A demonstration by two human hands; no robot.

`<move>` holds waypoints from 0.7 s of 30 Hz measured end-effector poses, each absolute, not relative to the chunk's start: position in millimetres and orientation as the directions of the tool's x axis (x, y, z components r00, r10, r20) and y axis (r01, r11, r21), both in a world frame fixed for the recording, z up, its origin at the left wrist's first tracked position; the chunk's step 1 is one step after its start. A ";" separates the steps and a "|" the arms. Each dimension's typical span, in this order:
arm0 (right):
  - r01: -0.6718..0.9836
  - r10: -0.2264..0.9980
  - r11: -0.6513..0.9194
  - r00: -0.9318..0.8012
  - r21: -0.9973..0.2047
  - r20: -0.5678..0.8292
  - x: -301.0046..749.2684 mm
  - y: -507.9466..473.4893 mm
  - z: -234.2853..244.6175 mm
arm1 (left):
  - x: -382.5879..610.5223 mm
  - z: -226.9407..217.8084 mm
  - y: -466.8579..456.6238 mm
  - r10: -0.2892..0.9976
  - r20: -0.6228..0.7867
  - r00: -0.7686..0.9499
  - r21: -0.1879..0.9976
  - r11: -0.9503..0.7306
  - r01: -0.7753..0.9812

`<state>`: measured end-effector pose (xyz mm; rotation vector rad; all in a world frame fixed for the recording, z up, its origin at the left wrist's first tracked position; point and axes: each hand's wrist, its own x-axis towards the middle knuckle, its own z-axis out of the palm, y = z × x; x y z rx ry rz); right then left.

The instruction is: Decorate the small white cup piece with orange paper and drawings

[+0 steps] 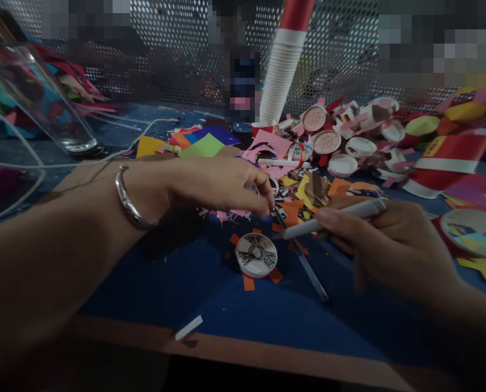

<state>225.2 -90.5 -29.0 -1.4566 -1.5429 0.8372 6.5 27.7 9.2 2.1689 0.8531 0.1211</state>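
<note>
My right hand is closed round a grey marker, its dark tip pointing left. That tip is close to the upper right rim of a small round white piece, perhaps a cut paper-cup base. Black lines mark its face, and orange paper tabs stick out around its edge. Above the piece reaches my left hand, its fingers curled together; something pale shows between them, too small to name. A silver bangle circles the left wrist. Under the marker lies a slim clear-barrelled pen.
Paper scraps cover the table's middle. Behind stand stacked paper cups, with several decorated cup pieces to their right. A drinking glass and a white cable are at left. A white strip lies near the front edge.
</note>
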 end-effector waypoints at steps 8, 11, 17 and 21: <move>0.566 0.929 0.370 -0.221 -0.737 0.297 226.0 -89.3 -25.6 | 3.4 8.0 16.0 0.492 -0.346 0.799 0.489 -0.632 0.601; 0.607 0.894 0.444 -0.258 -0.659 0.366 225.1 -89.8 -21.4 | 4.4 7.9 17.2 0.438 -0.326 0.838 0.493 -0.677 0.546; 0.655 0.844 0.527 -0.331 -0.541 0.421 225.9 -91.2 -22.1 | 1.5 14.2 19.5 0.343 -0.386 0.856 0.509 -0.695 0.508; 0.687 0.812 0.563 -0.356 -0.459 0.463 225.9 -93.6 -23.4 | 3.4 14.4 16.9 0.336 -0.405 0.850 0.518 -0.682 0.517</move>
